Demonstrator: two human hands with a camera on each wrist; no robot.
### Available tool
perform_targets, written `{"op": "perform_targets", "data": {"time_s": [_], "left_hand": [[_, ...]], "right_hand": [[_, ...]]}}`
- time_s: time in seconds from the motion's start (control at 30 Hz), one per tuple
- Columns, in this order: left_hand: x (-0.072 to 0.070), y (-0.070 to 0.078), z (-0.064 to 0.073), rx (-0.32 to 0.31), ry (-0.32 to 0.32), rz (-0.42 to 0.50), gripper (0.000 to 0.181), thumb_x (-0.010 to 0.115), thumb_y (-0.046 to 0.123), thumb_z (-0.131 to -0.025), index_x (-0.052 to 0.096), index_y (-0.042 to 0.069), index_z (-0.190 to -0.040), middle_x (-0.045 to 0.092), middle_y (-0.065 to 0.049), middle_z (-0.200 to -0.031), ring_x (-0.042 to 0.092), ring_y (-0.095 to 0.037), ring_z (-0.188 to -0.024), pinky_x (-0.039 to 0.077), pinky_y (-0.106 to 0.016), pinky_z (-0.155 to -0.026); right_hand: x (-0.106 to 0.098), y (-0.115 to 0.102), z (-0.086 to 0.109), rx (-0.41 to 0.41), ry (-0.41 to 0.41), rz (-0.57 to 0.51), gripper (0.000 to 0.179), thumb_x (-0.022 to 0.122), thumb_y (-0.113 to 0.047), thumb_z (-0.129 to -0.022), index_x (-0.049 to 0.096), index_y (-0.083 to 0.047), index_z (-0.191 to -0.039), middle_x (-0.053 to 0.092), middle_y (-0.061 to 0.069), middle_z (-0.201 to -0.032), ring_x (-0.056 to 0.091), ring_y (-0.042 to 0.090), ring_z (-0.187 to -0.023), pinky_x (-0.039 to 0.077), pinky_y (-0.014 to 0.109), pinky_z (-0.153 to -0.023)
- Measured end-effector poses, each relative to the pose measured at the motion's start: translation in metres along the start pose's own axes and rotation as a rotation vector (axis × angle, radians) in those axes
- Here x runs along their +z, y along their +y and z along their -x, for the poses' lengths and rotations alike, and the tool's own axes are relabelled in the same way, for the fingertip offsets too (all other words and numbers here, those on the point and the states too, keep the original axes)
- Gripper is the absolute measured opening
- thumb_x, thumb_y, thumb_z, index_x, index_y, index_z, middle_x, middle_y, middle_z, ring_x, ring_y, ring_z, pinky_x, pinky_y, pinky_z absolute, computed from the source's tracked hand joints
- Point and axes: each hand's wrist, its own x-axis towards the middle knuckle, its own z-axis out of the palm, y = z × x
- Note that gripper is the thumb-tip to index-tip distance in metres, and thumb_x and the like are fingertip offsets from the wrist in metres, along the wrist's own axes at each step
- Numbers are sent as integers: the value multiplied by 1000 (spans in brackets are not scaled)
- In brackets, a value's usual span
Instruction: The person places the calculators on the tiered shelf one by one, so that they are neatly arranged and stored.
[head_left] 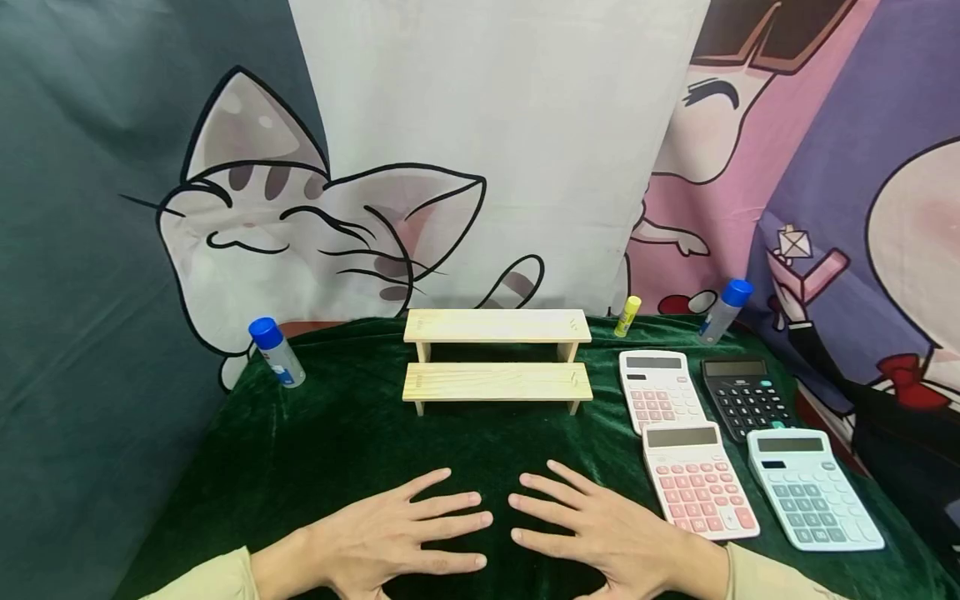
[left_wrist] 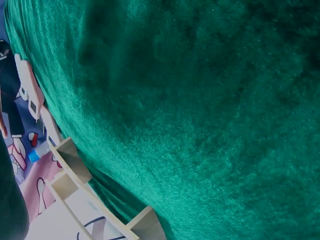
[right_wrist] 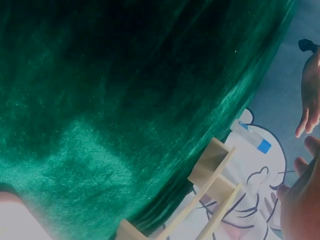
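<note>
Both hands hover over the green velvet cloth, fingers spread, holding nothing. My left hand [head_left: 405, 533] is at the front middle, its fingertips pointing right. Facing it across a gap is my right hand [head_left: 592, 529], fingertips pointing left. Beyond them stands a two-step wooden rack [head_left: 497, 382], its boards bare. Nearest the right hand lies a pink calculator [head_left: 701, 482]; a white calculator with pink keys [head_left: 660, 390], a black calculator [head_left: 746, 397] and a light blue calculator [head_left: 813, 490] lie around it. In the right wrist view the right hand [right_wrist: 305, 200] shows at the edge.
A blue-capped glue stick [head_left: 277, 352] stands at the back left of the cloth [head_left: 337, 442]. A yellow tube [head_left: 627, 317] and another blue-capped glue stick [head_left: 725, 312] stand at the back right. A printed cartoon curtain [head_left: 510, 125] hangs behind.
</note>
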Motion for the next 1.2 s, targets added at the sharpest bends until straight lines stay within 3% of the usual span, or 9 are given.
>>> {"op": "perform_targets", "data": {"time_s": [0.2, 0.4, 0.5, 0.67, 0.83, 1.0, 1.1, 1.2], "left_hand": [[1, -2, 0, -5, 16, 5, 85, 39, 73, -93, 18, 26, -160, 11, -5, -169, 13, -24, -156, -2, -45, -125], [4, -2, -1, -29, 73, 27, 77, 39, 67, -97, 22, 24, -160, 16, -5, -168, 20, -25, -154, 9, -46, -124], [5, -5, 0, -53, 104, 66, 79, 48, 64, -96, 25, 23, -159, 18, -6, -167, 21, -25, -154, 9, -45, -124], [6, -16, 1, -158, 179, 139, 85, 65, 56, -88, 30, 24, -157, 24, -4, -166, 25, -25, -152, 9, -42, -125], [9, -30, 4, -339, 300, 163, 68, 58, 51, -96, 38, 24, -154, 34, -3, -162, 34, -27, -148, 13, -37, -125], [14, -42, 11, -641, 425, 220, 57, 62, 38, -97, 47, 22, -149, 44, -3, -156, 39, -27, -143, 29, -46, -118], [20, -50, 12, -846, 505, 355, 52, 64, 29, -97, 50, 22, -146, 45, -3, -154, 39, -26, -142, 34, -53, -112], [29, -62, 10, -1037, 626, 556, 46, 62, 26, -100, 52, 19, -144, 47, -4, -152, 41, -24, -140, 36, -54, -111]], "right_hand": [[0, 2, 1, 12, 43, -3, 74, 41, -61, -100, 39, -9, -153, 31, 15, -162, 33, 41, -146, 7, 52, -125], [2, 3, 3, 53, 39, -17, 72, 40, -60, -101, 38, -11, -154, 30, 13, -163, 32, 39, -147, 5, 49, -126], [3, 3, 4, 82, 47, -31, 71, 42, -59, -100, 38, -12, -154, 31, 13, -162, 32, 38, -147, 5, 47, -126], [3, 7, 7, 149, 84, -53, 73, 55, -55, -96, 40, -13, -153, 33, 13, -161, 32, 37, -147, 8, 45, -125], [4, 10, 14, 224, 136, -56, 76, 67, -48, -91, 42, -10, -152, 35, 14, -160, 34, 38, -145, 8, 41, -126], [5, 13, 23, 342, 177, -56, 80, 75, -41, -85, 42, -11, -151, 37, 13, -159, 33, 36, -146, 8, 37, -126], [5, 15, 30, 455, 199, -54, 81, 77, -37, -83, 42, -14, -152, 36, 9, -160, 30, 31, -148, 6, 32, -126], [6, 16, 36, 580, 238, -35, 83, 79, -34, -81, 41, -16, -152, 37, 7, -160, 30, 28, -148, 6, 27, -126]]}}
